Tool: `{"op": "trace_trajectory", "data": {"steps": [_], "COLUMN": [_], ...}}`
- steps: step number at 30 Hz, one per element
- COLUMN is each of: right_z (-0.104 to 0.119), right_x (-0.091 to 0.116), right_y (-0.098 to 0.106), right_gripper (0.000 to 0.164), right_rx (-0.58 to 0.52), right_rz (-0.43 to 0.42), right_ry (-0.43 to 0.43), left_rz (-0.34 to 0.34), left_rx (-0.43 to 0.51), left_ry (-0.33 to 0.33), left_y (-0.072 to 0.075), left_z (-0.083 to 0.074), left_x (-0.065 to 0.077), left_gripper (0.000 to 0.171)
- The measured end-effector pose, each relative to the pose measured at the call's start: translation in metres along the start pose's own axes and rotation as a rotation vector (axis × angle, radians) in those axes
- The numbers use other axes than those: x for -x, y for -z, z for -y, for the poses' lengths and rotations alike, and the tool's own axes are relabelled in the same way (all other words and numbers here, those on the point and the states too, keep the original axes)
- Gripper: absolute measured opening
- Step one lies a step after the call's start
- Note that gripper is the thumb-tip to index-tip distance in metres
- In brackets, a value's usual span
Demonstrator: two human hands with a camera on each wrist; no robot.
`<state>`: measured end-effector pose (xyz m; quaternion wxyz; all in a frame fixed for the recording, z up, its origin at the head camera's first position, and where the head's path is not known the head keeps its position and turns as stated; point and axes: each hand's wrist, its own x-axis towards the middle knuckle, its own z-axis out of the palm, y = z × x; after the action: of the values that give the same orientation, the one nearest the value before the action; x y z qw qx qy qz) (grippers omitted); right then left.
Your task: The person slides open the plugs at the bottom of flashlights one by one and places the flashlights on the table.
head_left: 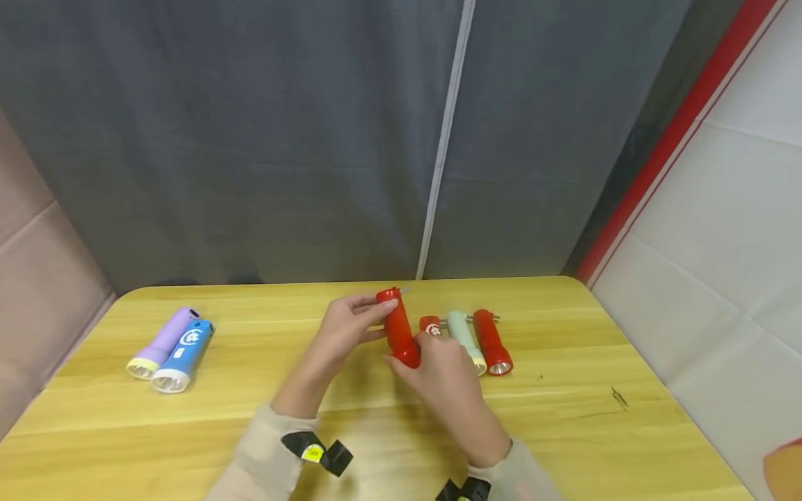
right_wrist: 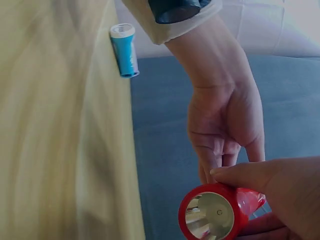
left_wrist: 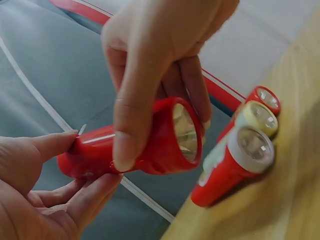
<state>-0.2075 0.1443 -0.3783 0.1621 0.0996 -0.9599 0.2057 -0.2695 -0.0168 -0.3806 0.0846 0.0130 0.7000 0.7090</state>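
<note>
Between both hands, raised over the table, is a red flashlight (head_left: 398,327). My left hand (head_left: 343,327) pinches its tail end between thumb and fingers, beside a thin metal prong (left_wrist: 83,129) that sticks out there. My right hand (head_left: 447,376) grips the flashlight near its head, thumb along the side. The clear lens (right_wrist: 210,216) faces the right wrist camera. Behind the right hand lie a red flashlight with a white logo (head_left: 430,324), partly hidden, a mint green flashlight (head_left: 461,330) and another red flashlight (head_left: 490,341), side by side.
On the table's left side, a purple flashlight (head_left: 168,337) and a blue flashlight (head_left: 191,346) lie against each other. A grey curtain (head_left: 282,139) hangs behind the wooden table (head_left: 551,445). A white panel (head_left: 720,278) stands along the right edge.
</note>
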Motion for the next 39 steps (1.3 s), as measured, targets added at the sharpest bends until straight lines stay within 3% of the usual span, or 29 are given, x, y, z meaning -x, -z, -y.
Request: {"op": "trace_trajectory", "data": {"steps": [6, 14, 30, 39], "right_z": [0.000, 0.000, 0.007, 0.007], "right_x": [0.001, 0.005, 0.011, 0.014], "right_y": [-0.011, -0.021, -0.029, -0.034], "right_gripper": [0.039, 0.045, 0.041, 0.031], "right_rx": [0.024, 0.055, 0.155, 0.188], "right_rz": [0.046, 0.142, 0.185, 0.124], "right_ry": [-0.034, -0.047, -0.049, 0.003], "left_rz": [-0.054, -0.026, -0.016, -0.035], "left_rx": [-0.094, -0.188, -0.173, -0.119], "left_ry": [-0.005, 0.028, 0.133, 0.124], "left_y": [-0.004, -0.004, -0.004, -0.005], "left_z": [0.014, 0.028, 0.047, 0.057], "left_x": [-0.008, -0.013, -0.020, -0.026], "left_gripper": [0.046, 0.044, 0.045, 0.049]}}
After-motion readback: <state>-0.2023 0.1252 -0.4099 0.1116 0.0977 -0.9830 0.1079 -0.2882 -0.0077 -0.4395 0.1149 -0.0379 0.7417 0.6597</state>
